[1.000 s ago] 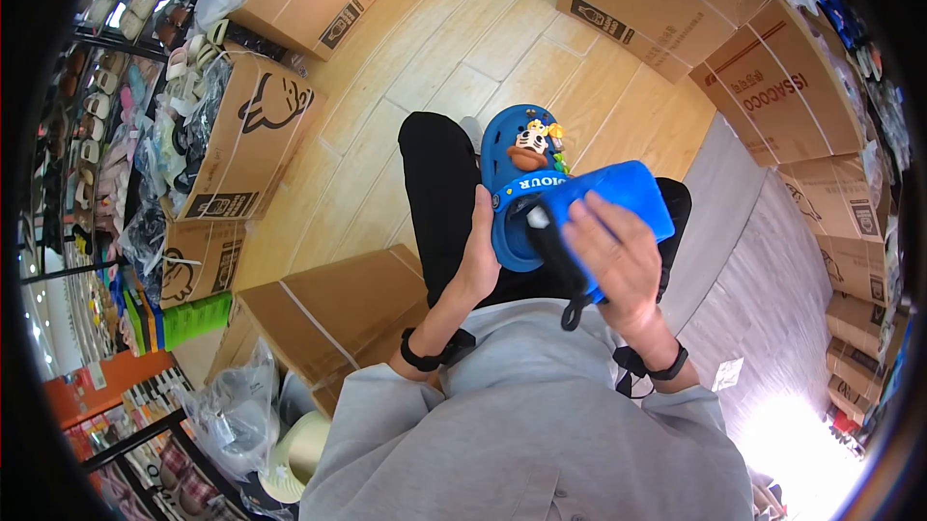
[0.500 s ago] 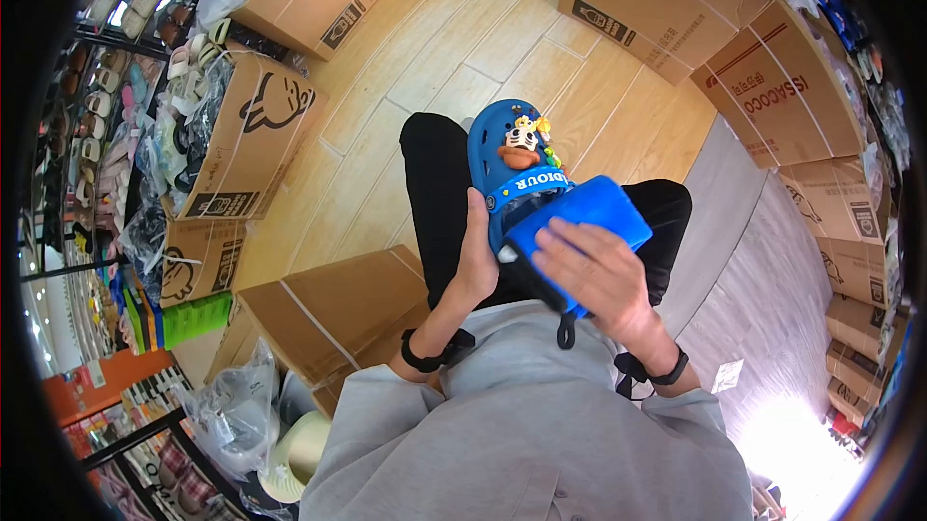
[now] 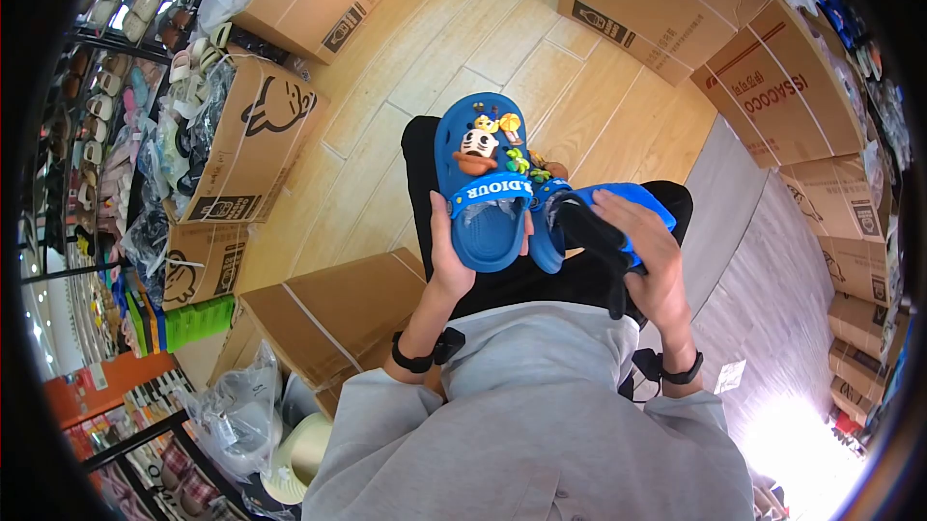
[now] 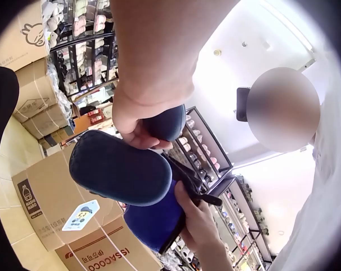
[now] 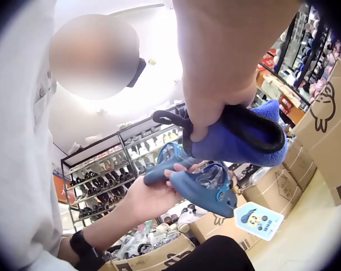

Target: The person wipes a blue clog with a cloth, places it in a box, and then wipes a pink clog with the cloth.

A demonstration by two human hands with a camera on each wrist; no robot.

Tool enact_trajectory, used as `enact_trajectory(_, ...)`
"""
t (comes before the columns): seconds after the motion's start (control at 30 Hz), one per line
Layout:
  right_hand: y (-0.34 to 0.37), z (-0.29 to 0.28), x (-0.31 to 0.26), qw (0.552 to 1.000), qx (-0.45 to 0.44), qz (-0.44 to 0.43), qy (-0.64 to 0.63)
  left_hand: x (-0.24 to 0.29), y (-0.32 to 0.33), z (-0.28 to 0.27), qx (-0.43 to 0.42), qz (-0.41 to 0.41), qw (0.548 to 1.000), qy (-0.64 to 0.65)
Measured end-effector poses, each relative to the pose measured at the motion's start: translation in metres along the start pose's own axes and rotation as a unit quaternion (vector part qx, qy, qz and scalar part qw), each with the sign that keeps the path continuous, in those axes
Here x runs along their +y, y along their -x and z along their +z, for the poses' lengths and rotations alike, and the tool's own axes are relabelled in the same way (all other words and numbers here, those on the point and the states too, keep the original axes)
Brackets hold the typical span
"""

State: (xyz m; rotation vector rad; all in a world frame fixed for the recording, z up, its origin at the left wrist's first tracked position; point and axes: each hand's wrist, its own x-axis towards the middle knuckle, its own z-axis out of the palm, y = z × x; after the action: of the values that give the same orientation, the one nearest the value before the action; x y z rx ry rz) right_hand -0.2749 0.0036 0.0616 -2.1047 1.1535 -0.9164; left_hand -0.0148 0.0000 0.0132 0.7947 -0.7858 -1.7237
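Note:
A blue clog (image 3: 492,236) with cartoon charms and lettering on its strap is held by my left hand (image 3: 452,255), toe pointing away from me. A second blue clog (image 3: 547,241) hangs beside it, partly hidden behind the blue fabric. In the right wrist view the left fingers (image 5: 176,172) curl between the two clogs. My right hand (image 3: 652,255) grips a fuzzy blue mitt (image 3: 642,200) with black edging and a black loop (image 5: 171,117). It overlaps the second clog's right side. A cartoon hang tag (image 5: 259,221) dangles from the clogs.
A cardboard box (image 3: 333,309) stands close by my left knee. More printed cartons (image 3: 666,9) line both sides of the wooden floor (image 3: 367,173). Shoe racks (image 3: 97,135) rise at the far left, and a bagged item (image 3: 237,410) lies by my left elbow.
My left hand has moved left with the clogs and turned them, bringing the second clog into sight. The right hand has carried the mitt off the first clog's heel to the right.

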Motion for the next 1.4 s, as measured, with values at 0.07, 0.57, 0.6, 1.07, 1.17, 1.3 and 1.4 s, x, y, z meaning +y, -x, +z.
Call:
enact_trajectory(0.07,0.003,-0.006,0.005,1.0,-0.008,0.019,-0.007,0.005,0.002,-0.004,0.015,-0.005,1.0,-0.006)
enact_trajectory(0.57,0.014,0.009,0.008,0.866,-0.212,0.015,-0.453,0.014,-0.001,0.004,-0.021,0.025,0.997,0.077)
enact_trajectory(0.6,0.02,0.006,0.014,0.869,-0.161,0.023,-0.468,0.015,-0.001,0.004,-0.026,0.026,0.996,0.082)
enact_trajectory(1.07,0.045,0.019,0.003,0.772,0.023,0.293,-0.563,-0.032,0.007,-0.008,0.04,0.034,0.998,-0.024)
enact_trajectory(1.17,0.051,0.016,0.003,0.735,0.043,0.332,-0.59,-0.028,0.012,-0.003,-0.027,0.016,0.997,-0.069)
enact_trajectory(1.3,0.065,0.022,0.008,0.697,0.076,0.353,-0.619,-0.03,0.013,0.006,-0.044,0.021,0.994,-0.099)
enact_trajectory(1.4,0.074,0.021,0.005,0.681,0.089,0.372,-0.624,-0.026,0.018,0.017,-0.077,0.027,0.991,-0.104)
